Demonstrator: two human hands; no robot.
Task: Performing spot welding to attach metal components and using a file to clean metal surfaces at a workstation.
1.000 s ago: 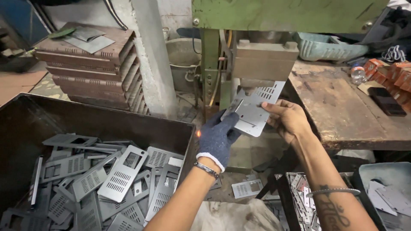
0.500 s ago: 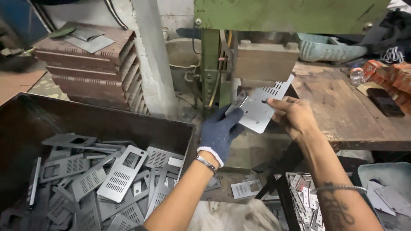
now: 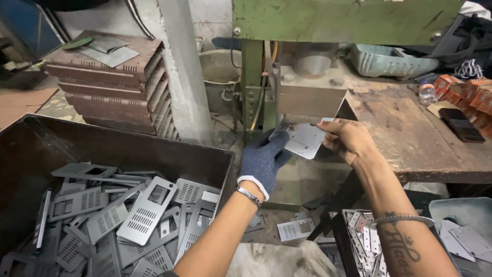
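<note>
My left hand, in a blue glove, and my bare right hand both hold a thin grey metal plate with small holes. The plate sits tilted just under the grey block of a green press machine, its upper edge partly hidden by the block. My left fingers pinch the plate's left edge, my right fingers grip its right edge.
A dark metal bin at lower left holds several perforated grey plates. Stacked brown trays stand behind it beside a concrete pillar. A worn wooden bench is at right, with more stamped parts below.
Both hands have carried the plate up and left, from in front of the press to under its grey block. The plate has turned flatter.
</note>
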